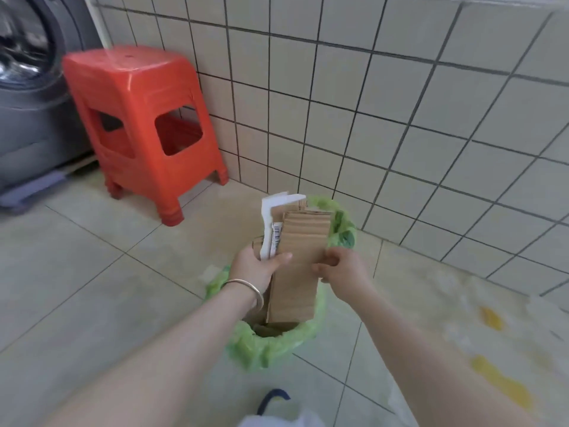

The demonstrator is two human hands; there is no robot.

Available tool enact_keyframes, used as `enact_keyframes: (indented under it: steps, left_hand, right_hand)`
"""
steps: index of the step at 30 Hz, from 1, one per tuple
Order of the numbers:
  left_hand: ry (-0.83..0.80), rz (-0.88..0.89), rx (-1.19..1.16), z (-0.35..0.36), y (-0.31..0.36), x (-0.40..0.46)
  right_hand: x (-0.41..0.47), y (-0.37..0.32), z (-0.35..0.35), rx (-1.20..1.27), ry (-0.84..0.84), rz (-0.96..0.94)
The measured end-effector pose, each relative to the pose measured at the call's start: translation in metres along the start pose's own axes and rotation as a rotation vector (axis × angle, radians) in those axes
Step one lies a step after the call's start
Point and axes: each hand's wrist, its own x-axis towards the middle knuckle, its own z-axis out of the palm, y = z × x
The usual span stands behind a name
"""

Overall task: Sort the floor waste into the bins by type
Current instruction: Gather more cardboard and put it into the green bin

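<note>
Floor (92, 272), lined bin (277, 343), cardboard (298, 272) above

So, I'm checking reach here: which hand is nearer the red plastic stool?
Left. The left hand grips the brown cardboard pieces on the side towards the red plastic stool; the right hand holds their far edge.

cardboard (300, 257) brown | bin liner (264, 343) green | stool (138, 118) red

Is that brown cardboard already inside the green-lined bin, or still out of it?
Partly in. The cardboard stands upright, lower end below the bin rim, the rest sticking out, gripped by both hands.
</note>
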Motion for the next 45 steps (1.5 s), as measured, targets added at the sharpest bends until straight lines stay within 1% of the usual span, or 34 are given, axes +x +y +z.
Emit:
enact_keyframes:
  steps: [3, 7, 10, 13, 15, 18, 22, 25, 27, 30, 32, 35, 39, 42, 43, 45]
  left_hand:
    - [0.033, -0.057, 0.012, -0.025, -0.025, 0.01]
    - [-0.002, -0.115, 0.005, -0.041, -0.054, 0.026]
    - [-0.042, -0.14, 0.007, -0.042, -0.074, 0.037]
    - [-0.101, -0.16, 0.026, -0.036, -0.093, 0.047]
    - [-0.134, -0.178, 0.081, -0.03, -0.105, 0.052]
    - [-0.133, -0.208, 0.232, -0.022, -0.126, 0.062]
    - [-0.168, -0.241, 0.514, -0.01, -0.144, 0.08]
    - [-0.241, -0.279, 0.728, 0.0, -0.157, 0.089]
    - [-0.253, -0.316, 0.842, 0.005, -0.164, 0.094]
    - [-0.232, -0.334, 1.043, 0.012, -0.172, 0.1]
    - [-0.2, -0.356, 1.117, 0.018, -0.178, 0.103]
    - [-0.168, -0.381, 1.164, 0.025, -0.184, 0.108]
    - [-0.134, -0.4, 1.2, 0.029, -0.183, 0.107]
    - [-0.143, -0.375, 1.262, 0.025, -0.179, 0.1]
    - [-0.161, -0.39, 1.23, 0.022, -0.174, 0.096]
    - [-0.154, -0.389, 1.097, 0.018, -0.157, 0.088]
  right_hand:
    - [0.008, -0.004, 0.028, -0.108, -0.055, -0.048]
    - [0.021, 0.0, 0.054, -0.238, -0.134, -0.08]
    - [0.03, 0.01, 0.068, -0.221, -0.174, -0.028]
    - [0.038, 0.025, 0.079, -0.185, -0.171, 0.055]
    - [0.043, 0.035, 0.084, -0.173, -0.177, 0.117]
    - [0.048, 0.048, 0.097, -0.079, -0.207, 0.207]
    - [0.06, 0.06, 0.118, 0.005, -0.181, 0.264]
    - [0.067, 0.065, 0.131, -0.096, -0.168, 0.283]
    - [0.07, 0.069, 0.141, -0.143, -0.134, 0.324]
    - [0.074, 0.078, 0.155, -0.207, -0.093, 0.394]
    - [0.077, 0.085, 0.164, -0.225, -0.084, 0.433]
    - [0.083, 0.093, 0.178, -0.275, -0.07, 0.466]
    - [0.088, 0.093, 0.186, -0.406, -0.121, 0.473]
    - [0.086, 0.089, 0.181, -0.366, -0.189, 0.475]
    - [0.083, 0.084, 0.177, -0.349, -0.213, 0.476]
    - [0.076, 0.075, 0.167, -0.261, -0.194, 0.485]
